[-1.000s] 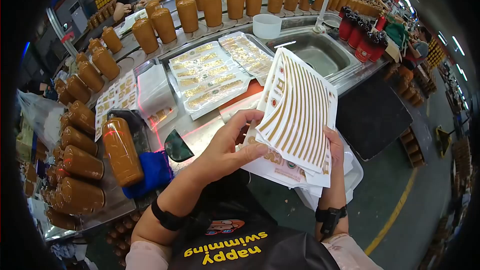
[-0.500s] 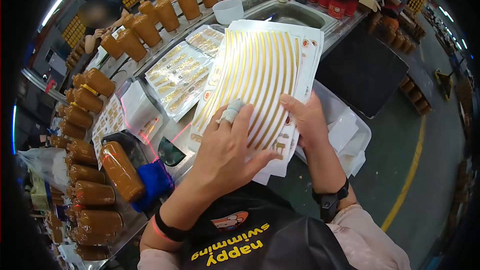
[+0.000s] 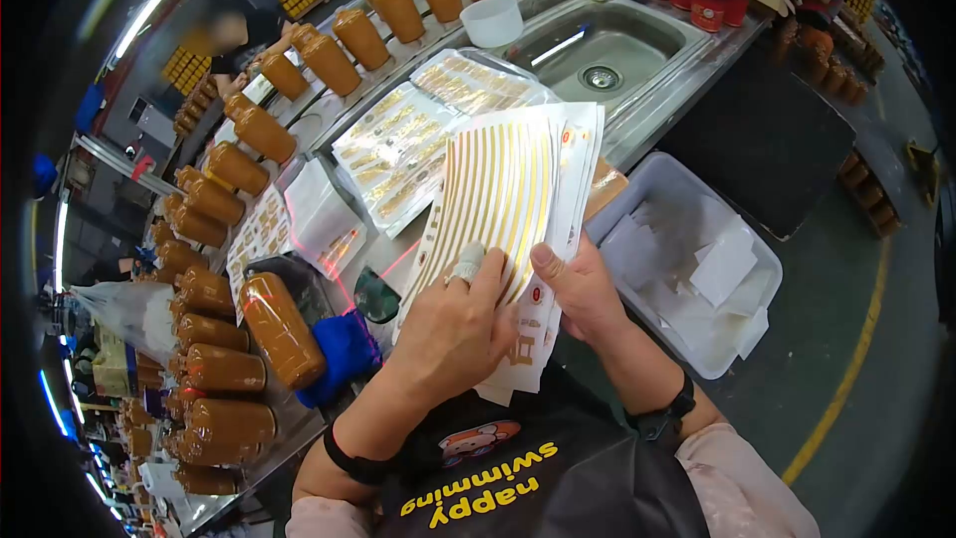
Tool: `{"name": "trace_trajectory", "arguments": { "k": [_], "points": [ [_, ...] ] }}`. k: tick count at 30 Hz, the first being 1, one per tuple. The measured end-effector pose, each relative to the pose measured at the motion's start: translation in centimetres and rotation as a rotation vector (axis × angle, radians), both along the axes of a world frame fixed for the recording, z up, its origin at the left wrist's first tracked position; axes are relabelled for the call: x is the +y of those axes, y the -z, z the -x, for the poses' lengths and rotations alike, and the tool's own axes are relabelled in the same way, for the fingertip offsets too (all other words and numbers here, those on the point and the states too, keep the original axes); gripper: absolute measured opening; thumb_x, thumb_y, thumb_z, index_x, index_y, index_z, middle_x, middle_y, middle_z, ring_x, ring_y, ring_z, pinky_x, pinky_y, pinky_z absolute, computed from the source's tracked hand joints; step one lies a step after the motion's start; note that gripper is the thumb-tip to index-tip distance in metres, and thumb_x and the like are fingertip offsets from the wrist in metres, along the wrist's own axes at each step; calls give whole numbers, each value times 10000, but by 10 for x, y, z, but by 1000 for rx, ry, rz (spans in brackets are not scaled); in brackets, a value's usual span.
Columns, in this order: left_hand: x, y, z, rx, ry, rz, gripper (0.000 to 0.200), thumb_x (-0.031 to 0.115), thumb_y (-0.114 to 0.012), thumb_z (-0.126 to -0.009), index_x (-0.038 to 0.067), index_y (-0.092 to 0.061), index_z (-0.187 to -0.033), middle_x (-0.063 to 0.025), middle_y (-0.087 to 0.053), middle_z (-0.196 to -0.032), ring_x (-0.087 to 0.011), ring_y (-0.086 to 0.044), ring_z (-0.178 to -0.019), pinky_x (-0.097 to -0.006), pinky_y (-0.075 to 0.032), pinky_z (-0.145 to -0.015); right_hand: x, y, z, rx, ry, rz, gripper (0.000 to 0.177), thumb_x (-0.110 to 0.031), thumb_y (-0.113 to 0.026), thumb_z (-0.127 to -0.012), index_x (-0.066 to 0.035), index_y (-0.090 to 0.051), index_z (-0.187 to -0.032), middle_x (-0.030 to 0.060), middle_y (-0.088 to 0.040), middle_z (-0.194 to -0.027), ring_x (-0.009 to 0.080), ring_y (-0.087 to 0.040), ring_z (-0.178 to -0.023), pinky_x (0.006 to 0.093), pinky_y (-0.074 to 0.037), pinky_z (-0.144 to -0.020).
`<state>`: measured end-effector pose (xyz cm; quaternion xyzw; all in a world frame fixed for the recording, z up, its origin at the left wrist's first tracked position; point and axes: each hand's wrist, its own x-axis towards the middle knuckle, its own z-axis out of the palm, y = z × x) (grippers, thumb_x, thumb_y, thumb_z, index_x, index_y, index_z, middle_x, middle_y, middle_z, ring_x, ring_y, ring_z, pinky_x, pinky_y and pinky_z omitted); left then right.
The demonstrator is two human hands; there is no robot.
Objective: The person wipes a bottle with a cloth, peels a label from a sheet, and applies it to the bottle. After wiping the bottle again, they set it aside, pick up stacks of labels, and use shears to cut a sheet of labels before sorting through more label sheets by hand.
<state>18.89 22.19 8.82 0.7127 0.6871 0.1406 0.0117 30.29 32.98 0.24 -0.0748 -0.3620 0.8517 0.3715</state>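
Observation:
A stack of white decal sheets [image 3: 508, 164] with curved gold stripes is held tilted in front of me. My right hand [image 3: 586, 289] grips its right edge, thumb on top and fingers behind. My left hand [image 3: 453, 329] is over the lower part of the top sheet, its bent fingers on the stripes and its thumb near the sheets' edge. A white cover [image 3: 466, 261] wraps one left finger. Small red emblems and gold figures show at the edges of the sheets. The fingers behind the stack are hidden.
More gold decal sheets [image 3: 388, 154] lie on the metal bench beside a sink [image 3: 647, 50]. A brown bottle [image 3: 279, 329] rests near a blue cloth [image 3: 339, 359]. Several brown bottles line the bench. A grey bin [image 3: 762, 299] holds paper scraps. Another person [image 3: 254, 45] sits across.
The stack has tilted and come down a little, and its sheets look more fanned at the right. My left thumb has drawn in. The view has shifted, showing more of the sink and bin.

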Motion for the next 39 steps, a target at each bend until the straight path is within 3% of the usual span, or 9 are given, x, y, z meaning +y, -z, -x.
{"name": "trace_trajectory", "arguments": {
  "k": [4, 8, 11, 14, 18, 21, 27, 30, 39],
  "points": [
    [-14, 23, 20, -235, -33, 2, 382, 135, -507, -882, -4, -465, -1235, -209, -564, -640, -391, -581, -614, -440, -491, -629, -13, 25, 4, -84, 0, 36, 528, -203, -625, -914, 7, -366, -1323, 109, -537, -1248, 162, -531, -1108, 320, -436, -938],
    [-22, 16, 19, -586, -275, 97, 430, 52, -460, -884, 28, -441, -1312, -203, -589, -718, -382, -599, -662, -399, -484, -639, -16, 28, -1, -155, -12, 0, 547, -155, -638, -886, 6, -359, -1327, 92, -540, -1199, 135, -531, -1065, 297, -450, -887],
    [-22, 30, 23, -616, -157, -71, 442, 22, -490, -857, 61, -473, -1297, -200, -613, -793, -367, -607, -707, -405, -483, -652, -12, 34, -9, -182, -68, -26, 573, -95, -624, -841, 10, -348, -1331, 86, -541, -1173, 126, -535, -1039, 288, -466, -849],
    [-21, 43, 37, -422, 94, -69, 439, 46, -547, -836, 87, -504, -1271, -198, -628, -867, -346, -605, -730, -410, -481, -663, -12, 29, -6, -254, -10, -77, 590, -61, -595, -807, 17, -339, -1333, 89, -540, -1158, 118, -540, -1001, 278, -479, -806],
    [-19, 32, 17, -204, -25, 2, 462, 214, -702, -776, 106, -538, -1195, -211, -594, -812, -354, -589, -708, -433, -462, -623, -11, 28, -6, -260, -35, -80, 652, -40, -595, -801, -6, -298, -1381, 107, -512, -1246, 150, -536, -1073, 298, -467, -859],
    [-20, 36, 12, -139, -78, 22, 507, 243, -735, -749, 103, -520, -1187, -218, -571, -802, -368, -582, -723, -435, -459, -629, -11, 29, -5, -255, -39, -109, 659, -69, -625, -823, -9, -289, -1388, 98, -503, -1258, 144, -525, -1083, 295, -460, -869],
    [-19, 37, 23, -257, -3, -28, 475, 170, -692, -761, 44, -503, -1177, -219, -591, -906, -372, -586, -768, -431, -467, -689, -10, 31, -4, -176, -42, -136, 676, -139, -668, -857, -12, -278, -1395, 88, -506, -1252, 128, -520, -1067, 283, -458, -859],
    [-25, 40, 31, -443, -42, 2, 423, 80, -621, -777, 20, -506, -1180, -208, -599, -946, -368, -597, -777, -429, -477, -698, -9, 29, -4, -181, -45, -138, 683, -137, -666, -853, -11, -274, -1398, 87, -512, -1240, 124, -530, -1034, 279, -468, -831],
    [-27, 48, 29, -425, -15, -107, 506, -81, -492, -788, 42, -485, -1279, -174, -569, -708, -342, -590, -634, -404, -470, -601, -8, 28, -3, -300, 8, -167, 632, -77, -585, -770, 14, -333, -1341, 102, -558, -1148, 133, -575, -924, 276, -501, -744]
  ]
}}
